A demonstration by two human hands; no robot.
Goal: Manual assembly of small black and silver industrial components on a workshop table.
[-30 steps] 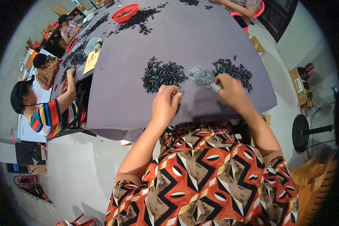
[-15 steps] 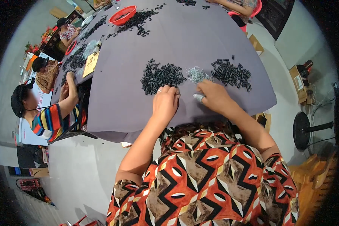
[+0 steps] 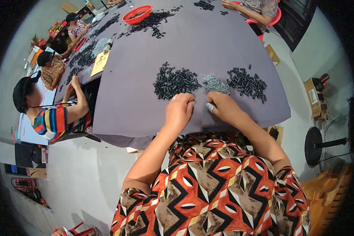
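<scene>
My left hand (image 3: 179, 111) is at the near edge of a pile of small black cylindrical pieces (image 3: 175, 82), its fingers drawn together in a pinch. Whatever lies between those fingertips is too small to make out. Just to its right, my right hand (image 3: 225, 108) is closed too, with a pale wrap (image 3: 211, 107) round one finger; its fingertips and anything in them are hidden. Beyond the right hand lies a small heap of thin, silvery-clear pieces (image 3: 215, 83). A second pile of black cylinders (image 3: 247, 82) spreads to the right of that heap.
A grey cloth (image 3: 145, 114) covers the table. Farther off stand a red basket (image 3: 137, 15) and more black pieces (image 3: 155, 21). A yellow sheet (image 3: 100, 63) lies at the left edge. Several people sit around, the nearest in a striped shirt (image 3: 59, 120). A black stand (image 3: 314, 146) is on the right.
My right hand has drawn back from the silvery heap toward my left hand. The left hand has turned slightly, fingertips now facing the right hand. The whole view has shifted a little.
</scene>
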